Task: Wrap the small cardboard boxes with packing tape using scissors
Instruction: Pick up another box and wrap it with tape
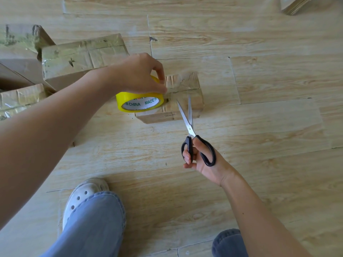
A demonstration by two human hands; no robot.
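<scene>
A small cardboard box (187, 102), glossy with clear tape, lies on the wooden floor at mid-frame. My left hand (137, 73) grips a yellow tape roll (139, 102) held against the box's left side, fingers curled over the roll's top. My right hand (200, 160) holds black-handled scissors (189, 123) by the loops. Their blades are parted and point up over the box's front edge, just right of the roll.
Several taped cardboard boxes (81, 58) are piled at the left, one open box (11, 80) at the far left edge. A stack of flat cardboard (295, 4) lies at the top right. My knee and white shoe (83, 199) are at the bottom.
</scene>
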